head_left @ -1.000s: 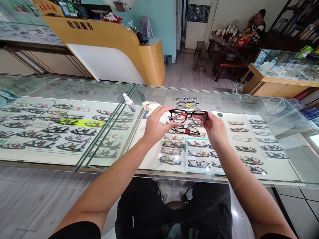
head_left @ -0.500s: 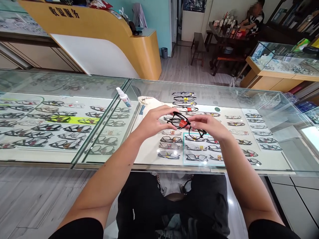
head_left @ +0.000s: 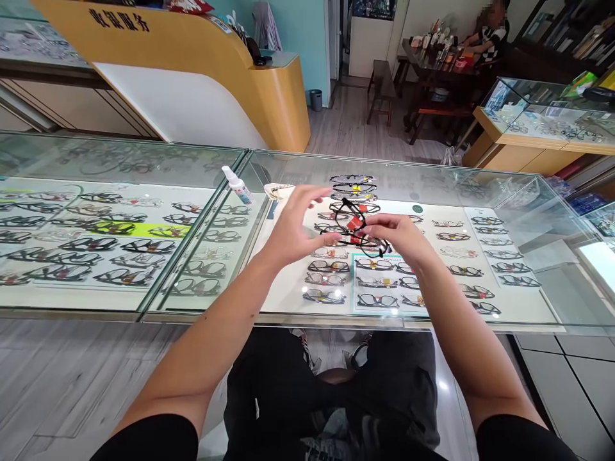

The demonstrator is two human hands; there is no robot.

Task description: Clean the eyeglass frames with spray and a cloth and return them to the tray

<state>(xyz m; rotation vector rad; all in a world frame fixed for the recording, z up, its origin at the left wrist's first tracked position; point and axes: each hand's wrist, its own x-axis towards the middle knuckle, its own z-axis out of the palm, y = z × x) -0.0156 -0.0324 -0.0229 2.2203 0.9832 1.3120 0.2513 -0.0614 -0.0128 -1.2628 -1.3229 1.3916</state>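
Above the glass counter [head_left: 288,318], a pair of black-framed eyeglasses [head_left: 346,203] with a red tag on one lens is held tilted. My right hand [head_left: 396,238] pinches it near its middle, fingers closed. On the other side my left hand [head_left: 300,227] is open, its thumb and fingers spread apart close to the frame's left end, holding nothing. Behind the left hand lies a pale cloth [head_left: 278,191], partly covered by it. A white spray bottle [head_left: 237,185] stands to the left of the cloth on the glass.
Rows of eyeglasses [head_left: 378,300] show under the counter glass. A neighbouring display case [head_left: 96,298] joins on the left. Beyond stands a yellow cashier desk [head_left: 283,109]. A person [head_left: 490,38] sits at a dark table at the back right, beside a wooden bench [head_left: 383,83].
My left hand has let go of the eyeglasses and spread its fingers. The eyeglasses have turned in my right hand, which keeps its pinch.
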